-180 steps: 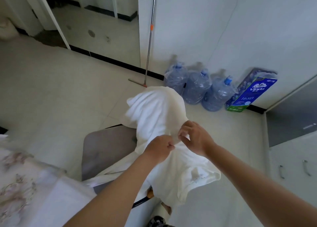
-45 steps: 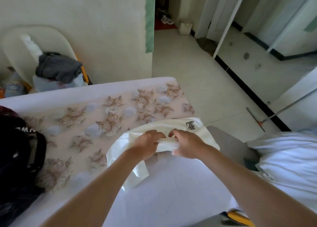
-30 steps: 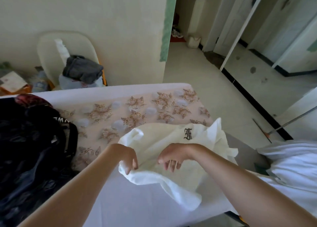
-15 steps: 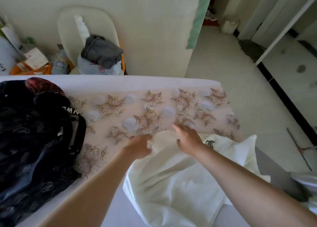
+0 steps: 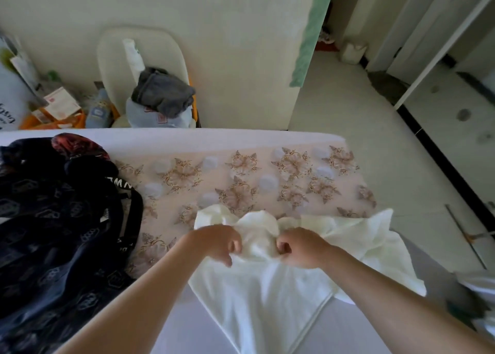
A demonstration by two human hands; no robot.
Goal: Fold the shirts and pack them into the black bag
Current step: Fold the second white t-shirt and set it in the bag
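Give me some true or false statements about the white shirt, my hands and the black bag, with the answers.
1. The left hand and the right hand both grip the white shirt. True.
2. The black bag lies right of the shirt. False: it lies to its left.
3. The shirt is neatly folded. False: it lies crumpled on the floral sheet.
4. A grey garment sits on the cream chair beyond the sheet. True.

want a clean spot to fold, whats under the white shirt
The shirt lies over the floral cover at its far end and the plain sheet nearer. Anything directly beneath the cloth is hidden.
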